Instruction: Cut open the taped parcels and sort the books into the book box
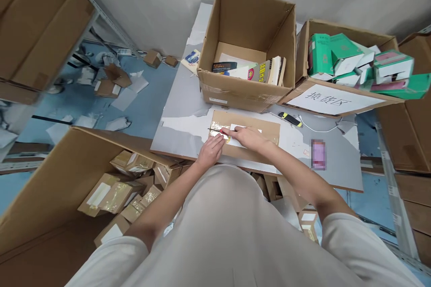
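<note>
A flat brown cardboard package (269, 129) lies on the table right in front of me, with clear tape on its left end and a white label in its middle. My right hand (248, 138) is closed on a thin-bladed cutting tool (215, 130) with a red part, its index finger stretched along it. The blade points left over the taped end; I cannot make out whether it touches the tape. My left hand (211, 149) rests with its fingers stretched out on the package's near left edge, holding nothing.
On the table stand a tall carton (242, 92) with books and a carton (299, 65) of green boxes. A black-yellow utility knife (290, 119), a white cable (323, 131) and a blurred pink item (318, 154) lie right. A large carton (50, 179) of parcels stands at lower left.
</note>
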A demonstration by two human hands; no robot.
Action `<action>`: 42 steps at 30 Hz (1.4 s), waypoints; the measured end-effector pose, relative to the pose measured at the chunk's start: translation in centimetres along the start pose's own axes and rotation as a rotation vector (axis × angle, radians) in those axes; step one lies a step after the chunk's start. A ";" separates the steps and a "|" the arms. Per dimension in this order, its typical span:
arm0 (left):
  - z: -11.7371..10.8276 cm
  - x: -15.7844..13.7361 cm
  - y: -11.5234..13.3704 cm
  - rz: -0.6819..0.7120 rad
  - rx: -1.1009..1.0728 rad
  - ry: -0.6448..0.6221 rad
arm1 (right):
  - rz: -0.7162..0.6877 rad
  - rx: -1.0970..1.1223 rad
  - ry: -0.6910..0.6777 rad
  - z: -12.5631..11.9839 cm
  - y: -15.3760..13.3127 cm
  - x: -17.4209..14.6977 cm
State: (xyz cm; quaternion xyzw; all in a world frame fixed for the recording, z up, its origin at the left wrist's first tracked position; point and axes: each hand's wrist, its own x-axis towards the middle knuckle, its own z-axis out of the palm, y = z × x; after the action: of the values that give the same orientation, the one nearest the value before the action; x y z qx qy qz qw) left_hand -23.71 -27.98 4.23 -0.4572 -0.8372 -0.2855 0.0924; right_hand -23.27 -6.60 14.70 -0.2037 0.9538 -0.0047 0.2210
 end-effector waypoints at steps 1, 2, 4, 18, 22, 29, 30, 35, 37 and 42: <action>0.0 0.0 0.0 0.002 0.001 0.003 | 0.007 -0.028 -0.011 -0.1 -0.1 0.2; 0.0 0.0 0.0 0.002 0.000 0.009 | 0.012 -0.053 -0.016 -0.1 -0.2 0.2; 0.0 0.0 -0.1 0.001 -0.005 0.024 | 0.016 -0.092 -0.024 -0.3 -0.3 0.1; 0.5 -0.2 -0.4 -0.118 -0.020 -0.029 | 0.258 -0.103 -0.110 3.1 6.0 -12.5; 0.7 0.3 -0.2 -0.150 -0.016 -0.049 | 0.419 -0.053 -0.086 6.1 7.6 -18.5; 0.5 0.9 0.0 -0.126 0.004 -0.029 | 0.518 0.207 0.130 8.8 9.2 -23.7; 0.4 1.0 0.2 -0.131 0.016 -0.029 | 0.561 0.320 0.192 9.5 9.4 -24.5; 0.0 2.0 2.7 -0.113 0.125 -0.117 | 0.720 1.199 0.426 13.5 7.5 -22.9; 0.3 2.7 4.0 -0.059 0.146 -0.196 | 0.714 1.442 0.487 14.8 6.1 -20.5; 1.7 4.1 5.8 -0.068 0.202 -0.341 | 0.679 1.665 0.570 15.9 4.4 -17.2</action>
State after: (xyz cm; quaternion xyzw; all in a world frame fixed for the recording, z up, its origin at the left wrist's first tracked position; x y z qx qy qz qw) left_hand -21.13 -21.68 6.81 -0.4585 -0.8802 -0.1217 -0.0149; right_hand -4.12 5.44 7.17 0.3174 0.6702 -0.6695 0.0434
